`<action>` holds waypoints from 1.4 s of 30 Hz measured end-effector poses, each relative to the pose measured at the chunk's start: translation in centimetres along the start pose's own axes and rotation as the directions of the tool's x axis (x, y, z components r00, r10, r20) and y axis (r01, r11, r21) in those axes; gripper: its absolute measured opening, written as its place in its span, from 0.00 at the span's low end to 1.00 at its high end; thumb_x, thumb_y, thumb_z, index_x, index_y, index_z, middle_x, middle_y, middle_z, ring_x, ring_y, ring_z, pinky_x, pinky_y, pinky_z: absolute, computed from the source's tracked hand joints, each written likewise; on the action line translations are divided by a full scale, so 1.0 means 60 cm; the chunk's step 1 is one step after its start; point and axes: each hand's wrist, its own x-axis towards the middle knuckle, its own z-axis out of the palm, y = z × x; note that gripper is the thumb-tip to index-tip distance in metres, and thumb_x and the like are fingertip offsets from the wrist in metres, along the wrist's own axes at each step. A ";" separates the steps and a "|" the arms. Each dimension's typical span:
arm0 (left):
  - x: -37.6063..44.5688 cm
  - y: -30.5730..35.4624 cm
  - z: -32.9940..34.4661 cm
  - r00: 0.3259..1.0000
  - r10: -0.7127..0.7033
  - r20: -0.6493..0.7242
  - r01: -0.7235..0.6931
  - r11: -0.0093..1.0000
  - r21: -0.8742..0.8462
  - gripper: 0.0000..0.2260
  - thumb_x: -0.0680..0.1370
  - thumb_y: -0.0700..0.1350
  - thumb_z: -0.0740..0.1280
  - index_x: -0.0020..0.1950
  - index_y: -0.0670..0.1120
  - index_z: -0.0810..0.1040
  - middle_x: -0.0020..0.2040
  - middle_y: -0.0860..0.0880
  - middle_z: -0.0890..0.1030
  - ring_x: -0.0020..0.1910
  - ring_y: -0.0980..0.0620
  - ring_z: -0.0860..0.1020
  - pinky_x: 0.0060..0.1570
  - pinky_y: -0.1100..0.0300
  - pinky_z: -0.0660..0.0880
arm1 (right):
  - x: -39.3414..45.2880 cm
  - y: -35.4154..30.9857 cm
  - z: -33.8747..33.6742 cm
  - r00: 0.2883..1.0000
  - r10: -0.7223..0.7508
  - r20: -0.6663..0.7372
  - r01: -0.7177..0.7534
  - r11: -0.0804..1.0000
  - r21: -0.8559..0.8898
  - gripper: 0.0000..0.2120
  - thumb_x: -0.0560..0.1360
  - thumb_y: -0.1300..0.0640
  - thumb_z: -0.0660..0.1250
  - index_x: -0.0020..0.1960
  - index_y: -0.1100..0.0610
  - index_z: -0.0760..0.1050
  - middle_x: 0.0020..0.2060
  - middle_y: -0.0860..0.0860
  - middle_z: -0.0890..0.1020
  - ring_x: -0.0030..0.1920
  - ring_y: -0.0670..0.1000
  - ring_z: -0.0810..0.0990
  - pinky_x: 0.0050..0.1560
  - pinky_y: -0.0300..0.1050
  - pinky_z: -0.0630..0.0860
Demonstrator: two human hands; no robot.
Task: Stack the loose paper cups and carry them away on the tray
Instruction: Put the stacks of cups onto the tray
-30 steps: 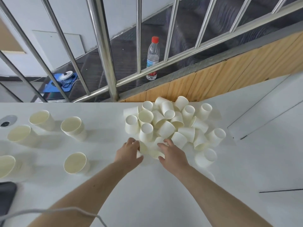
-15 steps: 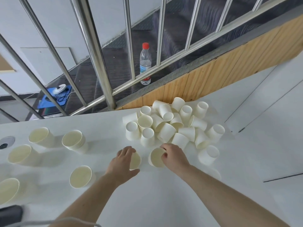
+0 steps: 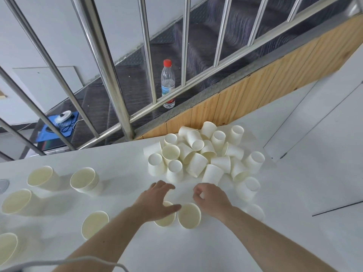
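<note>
Your left hand is gripping one cup and your right hand another cup, mouths facing you and rims nearly touching, likely lining up to nest. The loose pile is lying just beyond; finished stacks are standing left. No tray is showing.

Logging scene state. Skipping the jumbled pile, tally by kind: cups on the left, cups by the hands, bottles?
Cups or stacks on the left: 5
Cups lying before the pile: 2
Water bottle: 1
Total: 8
</note>
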 end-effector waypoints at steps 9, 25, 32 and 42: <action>0.096 0.028 -0.025 0.995 0.041 -0.088 -0.025 0.986 0.168 0.31 0.77 0.49 0.64 0.77 0.55 0.53 0.77 0.50 0.50 0.75 0.46 0.53 0.63 0.51 0.70 | 0.056 0.044 -0.017 0.946 0.259 -0.193 -0.276 0.959 -0.066 0.31 0.76 0.47 0.64 0.76 0.47 0.55 0.75 0.52 0.50 0.74 0.56 0.54 0.62 0.49 0.72; 0.123 0.019 -0.010 0.985 -0.066 0.161 0.016 0.955 0.296 0.26 0.72 0.49 0.70 0.66 0.47 0.63 0.61 0.47 0.70 0.58 0.44 0.74 0.50 0.52 0.74 | 0.065 0.047 0.008 0.934 0.331 -0.131 -0.317 0.941 0.117 0.20 0.71 0.40 0.69 0.50 0.53 0.69 0.51 0.48 0.69 0.43 0.51 0.76 0.41 0.41 0.70; 0.113 -0.004 -0.009 0.986 -0.168 -0.008 0.156 0.932 -0.326 0.27 0.66 0.57 0.76 0.52 0.49 0.63 0.48 0.54 0.73 0.45 0.52 0.75 0.40 0.61 0.71 | 0.068 0.034 -0.005 0.964 0.265 -0.009 -0.233 0.862 0.450 0.17 0.66 0.50 0.72 0.35 0.53 0.62 0.32 0.47 0.69 0.30 0.47 0.65 0.31 0.38 0.63; 0.103 0.003 -0.018 0.994 0.108 0.024 -0.109 0.994 0.004 0.36 0.66 0.60 0.73 0.71 0.58 0.62 0.60 0.57 0.73 0.60 0.54 0.73 0.60 0.60 0.68 | 0.055 0.022 -0.023 0.998 0.055 -0.034 -0.028 0.844 0.535 0.29 0.63 0.53 0.72 0.62 0.44 0.68 0.55 0.42 0.72 0.57 0.43 0.73 0.55 0.35 0.71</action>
